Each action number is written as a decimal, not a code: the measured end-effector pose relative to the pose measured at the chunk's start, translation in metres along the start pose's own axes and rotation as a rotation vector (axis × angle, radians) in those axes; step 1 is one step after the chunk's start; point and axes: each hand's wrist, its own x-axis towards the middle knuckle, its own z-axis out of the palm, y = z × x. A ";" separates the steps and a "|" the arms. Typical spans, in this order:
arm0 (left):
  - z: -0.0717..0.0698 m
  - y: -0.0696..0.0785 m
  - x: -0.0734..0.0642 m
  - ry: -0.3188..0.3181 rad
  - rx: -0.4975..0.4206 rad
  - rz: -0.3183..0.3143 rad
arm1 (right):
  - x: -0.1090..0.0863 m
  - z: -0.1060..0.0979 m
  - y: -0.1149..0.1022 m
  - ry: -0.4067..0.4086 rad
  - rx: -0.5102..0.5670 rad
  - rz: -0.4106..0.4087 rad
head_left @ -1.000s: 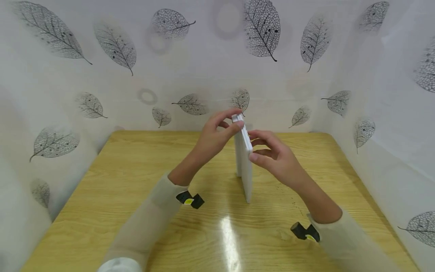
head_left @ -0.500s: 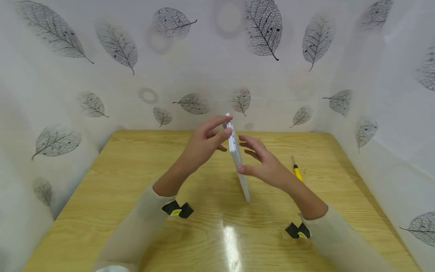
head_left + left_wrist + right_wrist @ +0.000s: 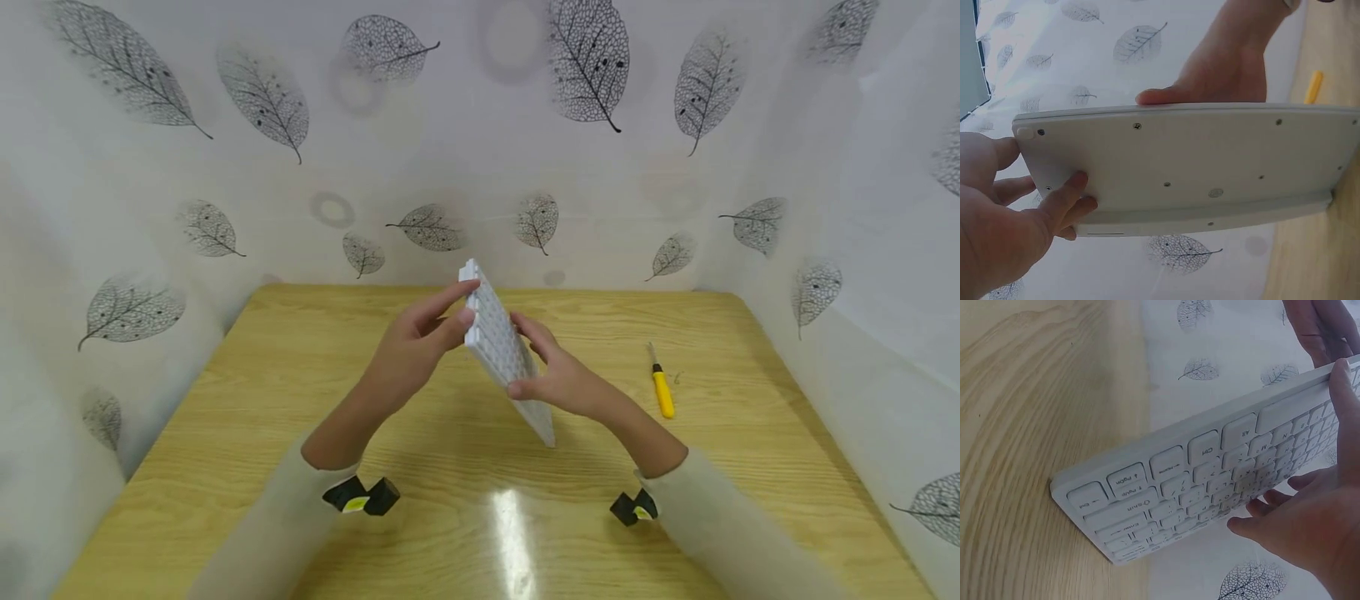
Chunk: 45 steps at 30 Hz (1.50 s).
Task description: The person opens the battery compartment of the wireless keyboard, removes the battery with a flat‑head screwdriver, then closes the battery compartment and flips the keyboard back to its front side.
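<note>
A white keyboard (image 3: 498, 337) stands slanted on one short end on the wooden table, its raised end leaning left. My left hand (image 3: 405, 354) grips that raised end, with some fingers against the back. Across the keyboard's width my right hand (image 3: 562, 379) holds it, thumb on the near long edge and fingers toward the far one. The left wrist view shows the pale underside (image 3: 1191, 156) with several small screws. In the right wrist view, the white keys (image 3: 1204, 447) face the right hand, and the lower corner touches the table.
On the table to the right lies a screwdriver (image 3: 663, 392) with a yellow handle and a dark collar, its shaft pointing away. A small dark mark or scrap (image 3: 677, 378) sits beside it. A leaf-patterned white curtain (image 3: 480, 150) closes off the back and sides.
The keyboard's top end has tipped left and its keys have turned into view. Both hands have moved left; the right hand now spans its width. The screwdriver, hidden at first, is uncovered.
</note>
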 end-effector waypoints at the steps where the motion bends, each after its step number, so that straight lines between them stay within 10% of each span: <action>1: -0.001 -0.001 -0.002 -0.003 -0.005 0.004 | 0.001 0.002 0.000 0.005 -0.002 0.014; 13: -0.021 -0.015 -0.030 0.043 -0.009 -0.033 | 0.013 0.018 0.000 0.016 -0.101 0.047; 24: -0.025 -0.038 -0.050 0.284 -0.234 -0.138 | 0.025 0.033 0.005 0.086 -0.289 0.143; 32: -0.038 -0.058 -0.065 0.186 -0.193 -0.194 | 0.029 0.041 0.015 0.088 -0.420 0.171; 45: -0.053 -0.089 -0.080 0.209 -0.268 -0.305 | 0.023 0.026 0.037 0.011 -0.535 0.161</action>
